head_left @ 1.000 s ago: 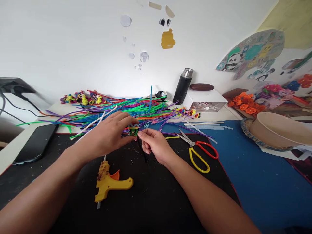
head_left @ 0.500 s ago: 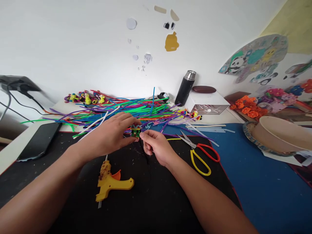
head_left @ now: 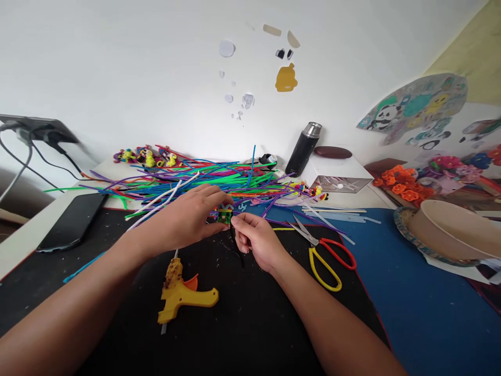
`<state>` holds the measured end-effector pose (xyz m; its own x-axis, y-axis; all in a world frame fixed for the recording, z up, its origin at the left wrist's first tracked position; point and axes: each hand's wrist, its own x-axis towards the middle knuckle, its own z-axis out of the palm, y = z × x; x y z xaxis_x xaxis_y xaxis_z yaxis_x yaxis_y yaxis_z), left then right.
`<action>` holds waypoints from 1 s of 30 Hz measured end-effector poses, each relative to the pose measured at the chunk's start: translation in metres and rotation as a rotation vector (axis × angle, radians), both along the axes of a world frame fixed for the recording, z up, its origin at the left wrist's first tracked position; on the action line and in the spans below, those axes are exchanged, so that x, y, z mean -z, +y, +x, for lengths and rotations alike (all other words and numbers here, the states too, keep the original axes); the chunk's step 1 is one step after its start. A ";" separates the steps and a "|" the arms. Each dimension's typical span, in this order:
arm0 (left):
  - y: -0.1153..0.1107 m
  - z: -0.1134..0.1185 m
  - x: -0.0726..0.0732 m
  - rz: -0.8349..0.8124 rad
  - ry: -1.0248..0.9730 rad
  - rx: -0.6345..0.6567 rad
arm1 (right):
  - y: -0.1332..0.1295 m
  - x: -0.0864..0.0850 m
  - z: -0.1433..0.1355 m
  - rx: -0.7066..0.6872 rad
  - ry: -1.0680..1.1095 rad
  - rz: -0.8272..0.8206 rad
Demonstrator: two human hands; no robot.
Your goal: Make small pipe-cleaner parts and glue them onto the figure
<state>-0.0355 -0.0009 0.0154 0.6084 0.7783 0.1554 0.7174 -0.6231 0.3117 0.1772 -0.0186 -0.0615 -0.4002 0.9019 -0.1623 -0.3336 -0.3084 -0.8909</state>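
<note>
Head view: left hand pinches a small green-and-yellow piece, right hand a black strand.

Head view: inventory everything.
Piece: 1, multicoloured, between hands
Glue gun: 1, yellow, front
Scissors: 1, multicoloured, right
Pipe cleaners: many, mixed, back
Phone: 1, black, left
Flask: 1, black, back
Box: 1, white, back
Case: 1, maroon, on box
Bowl: 1, beige, right
Figures: several, mixed, back
Flowers: several, mixed, right
Stickers: several, mixed, wall
Mat: 1, black, front
Sheet: 1, blue, right
Cables: several, mixed, left
Left hand: 1, bare, centre
Right hand: 1, bare, centre
</note>
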 end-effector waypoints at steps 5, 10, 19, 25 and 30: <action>-0.001 0.000 0.003 0.011 -0.004 -0.011 | 0.000 0.001 0.000 0.005 -0.014 -0.003; 0.000 0.000 0.007 0.027 0.013 -0.010 | 0.000 0.001 -0.001 0.016 -0.027 0.002; 0.001 0.000 0.011 0.031 0.040 -0.017 | 0.000 0.000 -0.002 0.031 -0.045 -0.011; 0.002 -0.001 0.012 0.058 0.058 -0.010 | -0.001 -0.002 -0.002 0.013 -0.038 -0.039; 0.002 -0.001 0.014 0.055 0.064 -0.005 | 0.000 -0.004 -0.002 0.008 -0.043 -0.038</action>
